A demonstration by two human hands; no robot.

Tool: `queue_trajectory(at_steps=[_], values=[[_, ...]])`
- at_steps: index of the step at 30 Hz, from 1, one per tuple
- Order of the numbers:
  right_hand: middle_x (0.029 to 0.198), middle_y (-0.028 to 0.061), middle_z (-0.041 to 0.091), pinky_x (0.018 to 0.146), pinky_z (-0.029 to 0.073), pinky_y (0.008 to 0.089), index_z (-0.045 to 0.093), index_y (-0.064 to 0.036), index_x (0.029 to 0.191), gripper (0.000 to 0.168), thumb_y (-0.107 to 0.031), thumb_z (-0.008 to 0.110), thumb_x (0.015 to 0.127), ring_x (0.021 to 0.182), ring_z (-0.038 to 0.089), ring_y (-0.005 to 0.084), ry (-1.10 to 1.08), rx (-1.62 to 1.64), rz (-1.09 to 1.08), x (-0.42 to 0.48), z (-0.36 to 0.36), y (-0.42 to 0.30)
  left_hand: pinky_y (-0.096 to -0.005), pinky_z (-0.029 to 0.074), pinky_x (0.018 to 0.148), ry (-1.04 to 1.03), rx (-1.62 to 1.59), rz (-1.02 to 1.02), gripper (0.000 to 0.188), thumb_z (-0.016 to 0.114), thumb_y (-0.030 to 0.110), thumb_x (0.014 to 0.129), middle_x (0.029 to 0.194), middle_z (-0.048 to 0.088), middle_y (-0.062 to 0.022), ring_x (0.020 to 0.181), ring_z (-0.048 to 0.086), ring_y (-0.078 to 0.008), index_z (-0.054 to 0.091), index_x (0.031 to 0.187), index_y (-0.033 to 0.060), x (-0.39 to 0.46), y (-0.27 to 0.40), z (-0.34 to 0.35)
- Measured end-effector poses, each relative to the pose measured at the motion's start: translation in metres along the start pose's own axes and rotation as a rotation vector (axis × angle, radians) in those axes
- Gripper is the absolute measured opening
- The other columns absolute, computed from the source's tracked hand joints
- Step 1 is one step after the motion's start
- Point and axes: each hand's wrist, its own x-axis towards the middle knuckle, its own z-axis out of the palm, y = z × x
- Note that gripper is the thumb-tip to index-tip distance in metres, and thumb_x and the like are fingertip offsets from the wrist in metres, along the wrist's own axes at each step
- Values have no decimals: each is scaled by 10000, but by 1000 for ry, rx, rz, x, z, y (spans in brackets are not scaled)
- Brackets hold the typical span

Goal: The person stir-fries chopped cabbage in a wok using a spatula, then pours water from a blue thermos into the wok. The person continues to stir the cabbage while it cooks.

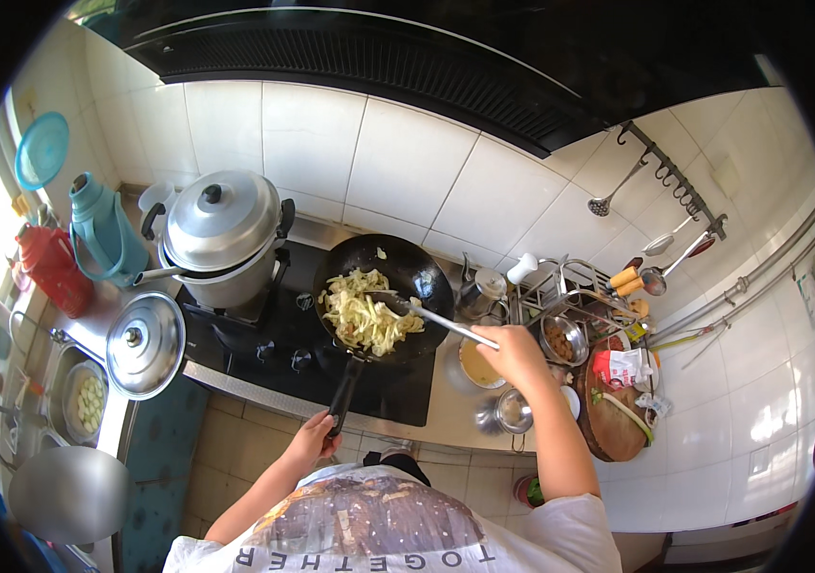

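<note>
A black wok [425,276] sits on the right part of the gas stove [264,379], holding pale yellow-green chopped vegetables [368,315]. Its black handle [347,394] points toward me, and my left hand [313,438] is closed around the end of it. My right hand [511,352] grips the metal handle of a spatula [450,324], whose head lies among the vegetables, partly hidden by them. Right of the wok, below a metal kettle [481,294], a bowl with yellow content [479,364] stands partly behind my right hand.
A large lidded aluminium pot [225,222] occupies the left burner. A steel lid [145,345] lies at the counter's left edge, near two thermos flasks, blue [103,229] and red [56,268]. Rightward are a small metal bowl [515,411], a wire rack [572,279] and a round wooden chopping board [612,430].
</note>
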Motion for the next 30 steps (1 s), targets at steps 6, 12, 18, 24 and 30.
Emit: queue_trajectory(at_steps=[6, 12, 18, 24, 30], values=[[739, 164, 589, 675, 471, 421, 612, -96, 1018, 260, -132, 587, 761, 743, 586, 339, 284, -205, 67, 44, 38, 17, -194, 328, 419, -19, -13, 4, 282, 371, 253, 945, 644, 521, -38, 470, 425, -87, 437, 1153, 76, 9, -6, -5], [708, 186, 569, 597, 469, 449, 600, -46, 912, 190, -157, 453, 862, 686, 588, 346, 155, -260, -11, 85, 92, 0, -193, 328, 419, -21, -4, 8, 275, 369, 255, 947, 645, 519, -38, 476, 423, -85, 440, 1148, 82, 7, -3, -2], [726, 132, 561, 585, 470, 412, 632, -127, 952, 179, -127, 485, 850, 677, 587, 316, 6, -315, -126, 37, 47, -26, -196, 339, 440, 11, -7, -12, 280, 379, 258, 946, 659, 519, -32, 501, 436, -80, 444, 1157, 87, 0, -2, -4], [715, 139, 552, 555, 470, 414, 623, -112, 1012, 233, -116, 520, 803, 629, 577, 321, 292, -390, -106, 41, 15, 25, -201, 356, 463, 3, -27, -13, 295, 391, 259, 943, 666, 519, -28, 525, 452, -79, 444, 1177, 87, 7, -5, -2], [713, 151, 554, 610, 472, 422, 622, -106, 1012, 249, -123, 574, 768, 702, 584, 329, 210, -264, -30, 27, 57, 44, -201, 366, 468, -10, -13, -5, 290, 400, 261, 940, 671, 514, -23, 539, 470, -82, 456, 1163, 84, 5, -4, -4]])
